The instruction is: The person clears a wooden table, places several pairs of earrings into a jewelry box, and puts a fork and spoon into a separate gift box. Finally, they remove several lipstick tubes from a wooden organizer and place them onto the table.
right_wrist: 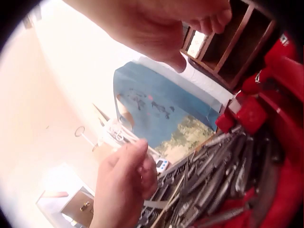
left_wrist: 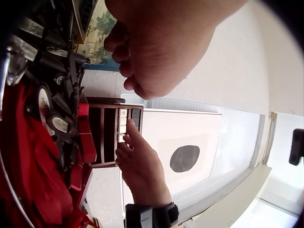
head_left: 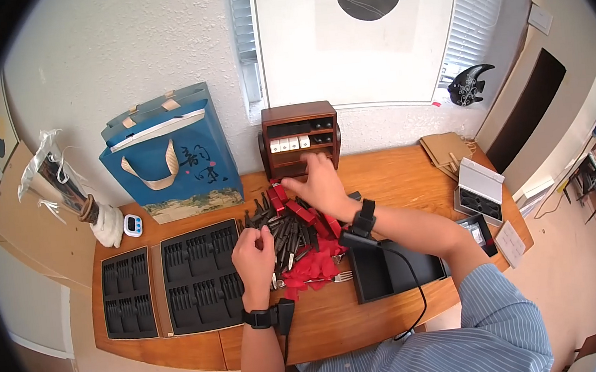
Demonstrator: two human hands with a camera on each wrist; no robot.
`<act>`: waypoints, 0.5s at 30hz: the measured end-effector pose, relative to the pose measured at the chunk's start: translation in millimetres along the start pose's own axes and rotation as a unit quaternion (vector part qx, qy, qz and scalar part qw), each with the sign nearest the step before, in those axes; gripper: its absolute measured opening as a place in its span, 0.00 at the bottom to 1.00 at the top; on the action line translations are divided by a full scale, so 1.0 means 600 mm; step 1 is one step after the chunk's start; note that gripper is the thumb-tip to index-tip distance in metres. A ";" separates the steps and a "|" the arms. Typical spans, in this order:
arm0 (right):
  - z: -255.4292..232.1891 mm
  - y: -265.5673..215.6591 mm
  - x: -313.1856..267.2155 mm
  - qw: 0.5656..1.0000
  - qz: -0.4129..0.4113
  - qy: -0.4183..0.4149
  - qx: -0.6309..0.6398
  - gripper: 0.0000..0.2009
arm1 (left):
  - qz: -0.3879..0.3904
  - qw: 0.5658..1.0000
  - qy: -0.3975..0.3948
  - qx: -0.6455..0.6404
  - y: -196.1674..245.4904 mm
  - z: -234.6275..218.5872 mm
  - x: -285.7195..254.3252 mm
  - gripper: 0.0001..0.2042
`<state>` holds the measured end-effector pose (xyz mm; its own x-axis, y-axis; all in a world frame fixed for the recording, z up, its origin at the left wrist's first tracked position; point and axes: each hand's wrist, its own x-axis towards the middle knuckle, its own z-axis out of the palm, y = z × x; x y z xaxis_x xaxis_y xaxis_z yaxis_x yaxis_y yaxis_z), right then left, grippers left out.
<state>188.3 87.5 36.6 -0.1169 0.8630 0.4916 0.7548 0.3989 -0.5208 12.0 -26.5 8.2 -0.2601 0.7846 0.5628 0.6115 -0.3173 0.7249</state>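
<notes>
My right hand (head_left: 321,187) reaches over the pile toward a small dark-wood shelf cabinet (head_left: 298,108), fingers extended in front of its lower shelves. White blocks (head_left: 290,144) with small marks line one shelf, and black ones (left_wrist: 136,113) sit beside them. In the left wrist view, the right index finger overlaps the row of blocks. My left hand (head_left: 254,262) hovers at the pile's left side, fingers curled into a loose fist, nothing visible in it. Below lie dark-handled cutlery (head_left: 289,240), red boxes (head_left: 302,213) and crumpled red cloth (head_left: 311,269).
Black slotted trays (head_left: 202,267) lie at left; a black open box (head_left: 390,270) stands right of the pile. A blue paper bag (head_left: 173,155), a small timer (head_left: 133,225) and a wrapped vase-like object (head_left: 107,226) stand behind. Open boxes (head_left: 477,194) and cardboard sit at right.
</notes>
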 end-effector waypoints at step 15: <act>-0.026 0.058 0.092 0.909 -0.320 0.050 -0.264 0.17 | -0.005 1.000 0.003 -0.003 0.002 -0.002 0.000 0.14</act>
<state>218.0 144.4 56.6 -0.6015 0.4646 0.6499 0.7607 0.5817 0.2881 11.8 -27.4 9.8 -0.2708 0.7847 0.5576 0.6039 -0.3126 0.7332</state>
